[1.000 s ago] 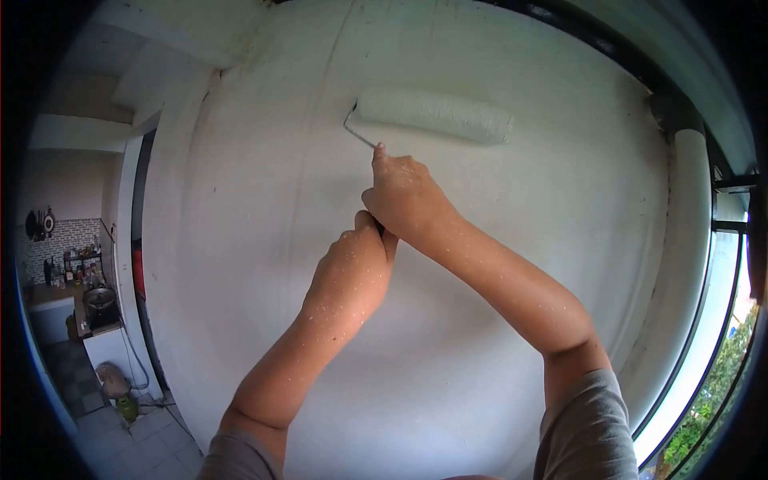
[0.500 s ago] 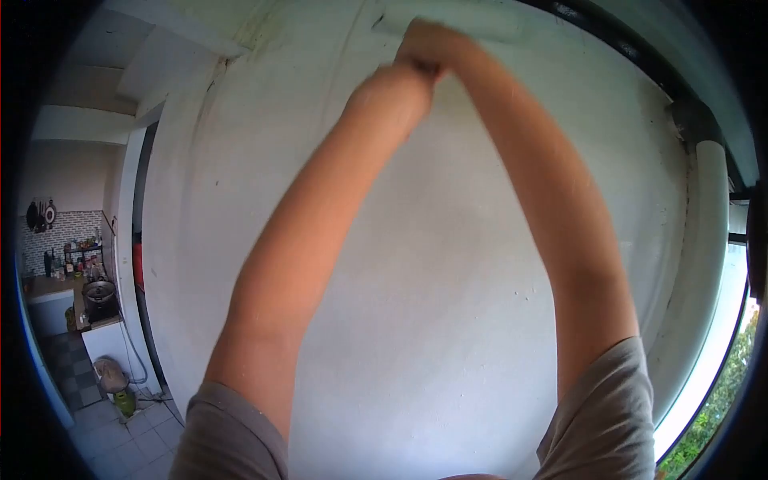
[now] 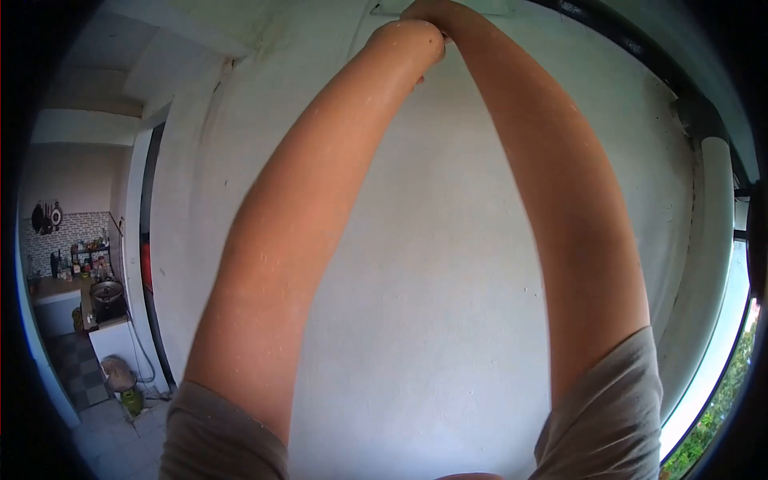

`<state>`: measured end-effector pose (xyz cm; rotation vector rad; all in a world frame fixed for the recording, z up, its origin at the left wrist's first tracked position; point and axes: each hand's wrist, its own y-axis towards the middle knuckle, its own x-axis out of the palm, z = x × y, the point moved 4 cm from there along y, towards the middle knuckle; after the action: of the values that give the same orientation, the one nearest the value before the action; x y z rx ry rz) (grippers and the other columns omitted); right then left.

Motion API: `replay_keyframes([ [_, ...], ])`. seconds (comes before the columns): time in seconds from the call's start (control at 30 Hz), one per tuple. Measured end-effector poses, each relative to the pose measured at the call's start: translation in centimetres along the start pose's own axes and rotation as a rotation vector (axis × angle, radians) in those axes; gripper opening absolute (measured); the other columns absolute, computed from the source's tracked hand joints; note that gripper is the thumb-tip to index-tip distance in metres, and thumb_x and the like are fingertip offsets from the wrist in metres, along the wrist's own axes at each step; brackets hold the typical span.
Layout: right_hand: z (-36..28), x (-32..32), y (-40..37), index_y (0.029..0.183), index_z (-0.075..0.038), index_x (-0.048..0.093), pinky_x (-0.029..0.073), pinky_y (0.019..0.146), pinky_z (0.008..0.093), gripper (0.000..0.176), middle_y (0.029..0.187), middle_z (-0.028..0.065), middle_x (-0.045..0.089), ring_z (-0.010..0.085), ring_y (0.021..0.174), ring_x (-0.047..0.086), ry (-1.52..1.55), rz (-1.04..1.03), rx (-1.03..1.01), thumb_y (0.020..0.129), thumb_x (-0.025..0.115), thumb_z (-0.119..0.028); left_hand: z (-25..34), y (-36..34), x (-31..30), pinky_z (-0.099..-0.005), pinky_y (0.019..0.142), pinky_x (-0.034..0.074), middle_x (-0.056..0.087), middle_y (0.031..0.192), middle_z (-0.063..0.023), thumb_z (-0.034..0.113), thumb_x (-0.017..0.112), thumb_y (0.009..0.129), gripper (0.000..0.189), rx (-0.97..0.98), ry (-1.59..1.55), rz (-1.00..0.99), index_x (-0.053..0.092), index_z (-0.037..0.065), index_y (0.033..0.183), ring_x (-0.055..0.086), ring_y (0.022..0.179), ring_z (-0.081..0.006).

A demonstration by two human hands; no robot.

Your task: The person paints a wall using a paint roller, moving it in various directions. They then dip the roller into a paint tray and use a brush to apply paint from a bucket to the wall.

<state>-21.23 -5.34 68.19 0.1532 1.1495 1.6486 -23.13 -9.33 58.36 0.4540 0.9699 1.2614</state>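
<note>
Both arms reach up in front of a pale, stained wall (image 3: pixel 424 280). My left hand (image 3: pixel 412 36) is at the top middle, its fingers curled round something I cannot make out. My right hand (image 3: pixel 428 11) is just above it at the top edge of the view, closed, with most of its fingers hidden. Behind the hands a pale roller-like shape (image 3: pixel 488 8) lies along the wall at the top edge, partly cut off. Small white specks dot both forearms.
A black pipe (image 3: pixel 624 44) runs along the upper right and joins a white vertical pipe (image 3: pixel 708 240) beside a window. At the left, a doorway shows a kitchen with a pot (image 3: pixel 107 294) and a green gas cylinder (image 3: pixel 132 402).
Both hands have moved up and now sit closer to the top edge. The roller-like shape has also shifted up, partly out of view. The forearms fill more of the view.
</note>
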Motion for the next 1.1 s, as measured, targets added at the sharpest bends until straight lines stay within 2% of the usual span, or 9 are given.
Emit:
replay_keyframes([
  [0.07, -3.1, 2.0, -3.2, 0.079, -0.005, 0.072, 0.049, 0.049, 0.0342, 0.025, 0.074, 0.0099, 0.068, 0.0198, 0.061, 0.064, 0.117, -0.039, -0.164, 0.067, 0.071, -0.027, -3.6, -3.1, 0.8, -0.0377, 0.045, 0.045, 0.058, 0.058, -0.0115, 0.033, 0.033, 0.096, 0.043, 0.126, 0.122, -0.106, 0.058, 0.001, 0.082, 0.055, 0.047, -0.0211],
  [0.2, -11.0, 7.9, -14.6, 0.093, -0.003, 0.070, 0.050, 0.087, 0.0409, 0.027, 0.103, 0.0191, 0.066, 0.0350, 0.098, 0.063, 0.321, 0.152, 0.048, 0.075, 0.058, -0.020, -10.9, -15.8, 3.2, -0.0440, 0.047, 0.046, 0.063, 0.071, -0.0244, 0.030, 0.029, 0.098, 0.046, 0.050, -0.097, -0.264, 0.055, -0.008, 0.102, 0.058, 0.043, -0.0314],
  [0.37, -5.2, 6.0, -4.7, 0.097, -0.006, 0.068, 0.051, 0.084, 0.0447, 0.031, 0.102, 0.0197, 0.066, 0.0360, 0.097, 0.063, 0.363, 0.365, 0.088, 0.073, 0.057, -0.023, -7.9, -3.2, 3.7, -0.0454, 0.047, 0.049, 0.063, 0.076, -0.0274, 0.016, 0.038, 0.095, 0.030, 0.516, 0.250, 0.060, 0.054, -0.009, 0.101, 0.065, 0.056, -0.0325],
  [0.5, 1.0, 3.5, 2.5, 0.103, -0.004, 0.068, 0.051, 0.082, 0.0368, 0.038, 0.109, 0.0113, 0.067, 0.0249, 0.100, 0.064, 0.328, 0.501, 0.392, 0.075, 0.065, -0.029, -1.5, 3.0, 2.1, -0.0340, 0.045, 0.044, 0.045, 0.052, -0.0071, 0.027, 0.038, 0.094, 0.035, 0.108, -0.078, 0.067, 0.053, 0.001, 0.077, 0.045, 0.044, -0.0181],
  [0.7, -7.7, 7.4, -7.4, 0.101, -0.006, 0.066, 0.050, 0.084, 0.0438, 0.033, 0.104, 0.0189, 0.066, 0.0342, 0.098, 0.063, 0.221, 0.321, 0.067, 0.077, 0.053, -0.025, -10.6, -5.5, 5.2, -0.0466, 0.053, 0.049, 0.063, 0.069, -0.0253, 0.030, 0.036, 0.096, 0.044, 0.440, 0.186, 0.014, 0.057, -0.009, 0.094, 0.065, 0.055, -0.0323],
  [0.83, -10.8, 10.1, -10.8, 0.097, -0.005, 0.066, 0.050, 0.085, 0.0444, 0.032, 0.106, 0.0167, 0.065, 0.0343, 0.101, 0.062, 0.357, 0.286, 0.095, 0.076, 0.053, -0.024, -12.6, -11.6, 5.3, -0.0476, 0.050, 0.048, 0.061, 0.064, -0.0240, 0.020, 0.036, 0.096, 0.034, 0.064, -0.161, -0.170, 0.054, -0.008, 0.099, 0.064, 0.052, -0.0336],
  [0.93, -6.1, 6.0, -4.0, 0.096, -0.010, 0.070, 0.052, 0.078, 0.0391, 0.028, 0.102, 0.0141, 0.068, 0.0283, 0.097, 0.065, 0.358, 0.430, 0.173, 0.075, 0.056, -0.022, -8.5, 0.4, 4.5, -0.0440, 0.043, 0.045, 0.060, 0.060, -0.0191, 0.024, 0.034, 0.096, 0.034, 0.365, 0.206, -0.161, 0.052, -0.005, 0.091, 0.059, 0.045, -0.0289],
  [1.0, -1.6, 3.8, 1.8, 0.103, -0.015, 0.069, 0.051, 0.082, 0.0418, 0.036, 0.106, 0.0101, 0.067, 0.0307, 0.099, 0.064, 0.364, 0.566, 0.278, 0.072, 0.061, -0.031, -4.5, 6.3, 3.2, -0.0388, 0.037, 0.043, 0.055, 0.064, -0.0110, 0.034, 0.035, 0.096, 0.037, -0.074, -0.167, -0.173, 0.052, 0.001, 0.087, 0.055, 0.050, -0.0215],
  [1.1, -0.7, 1.1, 2.2, 0.117, -0.006, 0.062, 0.053, 0.068, 0.0356, 0.034, 0.099, 0.0115, 0.068, 0.0222, 0.083, 0.066, 0.061, 0.258, 0.095, 0.087, 0.059, -0.024, -1.9, 6.3, 1.4, -0.0374, 0.038, 0.043, 0.056, 0.064, -0.0106, 0.040, 0.037, 0.095, 0.042, -0.006, -0.206, -0.125, 0.051, 0.001, 0.088, 0.055, 0.049, -0.0226],
])
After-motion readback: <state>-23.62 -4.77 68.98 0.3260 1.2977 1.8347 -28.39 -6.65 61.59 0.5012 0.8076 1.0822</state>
